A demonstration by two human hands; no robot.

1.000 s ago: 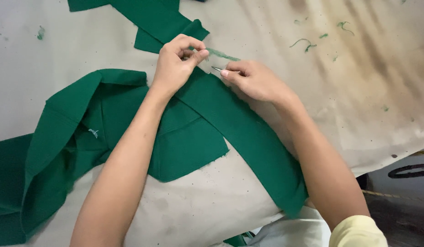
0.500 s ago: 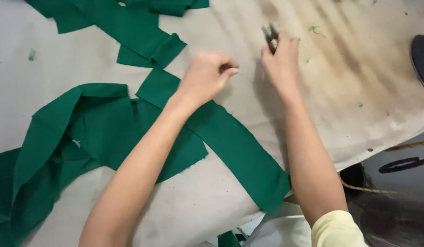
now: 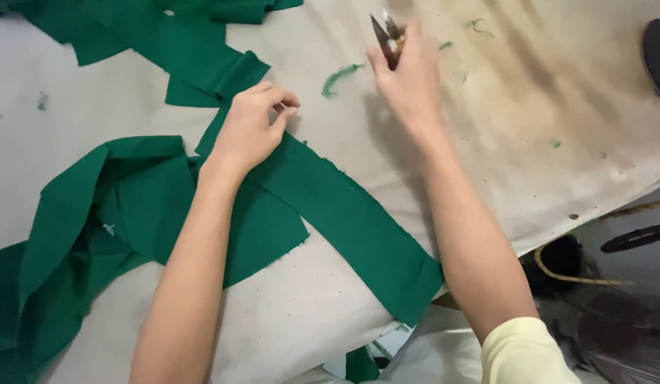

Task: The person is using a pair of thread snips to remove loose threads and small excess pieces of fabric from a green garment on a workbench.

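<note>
Now green fabric strip (image 3: 344,206) under left hand (image 3: 248,131) fingers (image 3: 283,99), snips (image 3: 387,39) in right hand (image 3: 412,82).

bare table (image 3: 500,142) open right of right hand (image 3: 408,78); green fabric (image 3: 330,199) blocks left.

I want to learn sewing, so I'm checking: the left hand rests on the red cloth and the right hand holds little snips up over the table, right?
Nearly. The cloth is green, not red, as the head view shows. The left hand does rest on it, and the right hand does hold the snips over the table.
</note>
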